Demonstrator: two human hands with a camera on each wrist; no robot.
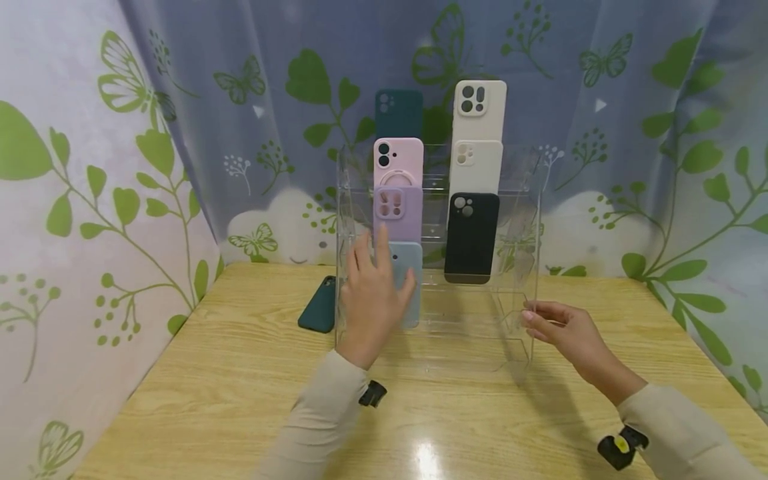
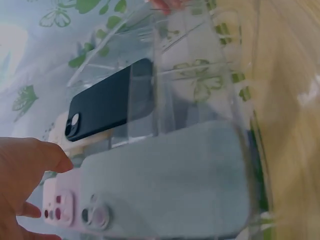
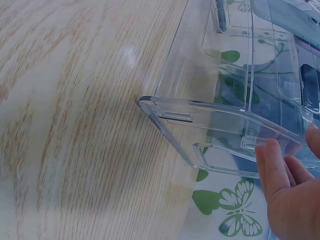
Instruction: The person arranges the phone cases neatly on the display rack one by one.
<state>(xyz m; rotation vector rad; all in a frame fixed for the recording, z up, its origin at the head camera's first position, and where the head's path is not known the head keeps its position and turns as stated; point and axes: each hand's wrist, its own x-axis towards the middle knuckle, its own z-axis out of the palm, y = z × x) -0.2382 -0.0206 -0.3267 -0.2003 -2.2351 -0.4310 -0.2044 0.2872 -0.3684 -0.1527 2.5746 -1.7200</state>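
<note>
Several phone cases stand in two columns on a clear stepped display stand [image 1: 468, 343]. My left hand [image 1: 372, 300] is spread in front of the left column, by the pale blue case [image 2: 175, 180] at the bottom. Above that one are a lilac case [image 1: 402, 227], a pink case [image 1: 411, 155] and a dark green case [image 1: 403, 120]. The right column has a black case [image 1: 472, 237], with a white case [image 1: 489, 170] and a cream case [image 1: 489, 120] higher up. My right hand [image 1: 567, 333] pinches the stand's right side edge.
Left of the stand, another dark green case [image 1: 319, 307] lies on the wooden table [image 1: 210, 387]. A patterned curtain [image 1: 288, 180] hangs behind, and patterned fabric [image 1: 90, 200] covers the left side too.
</note>
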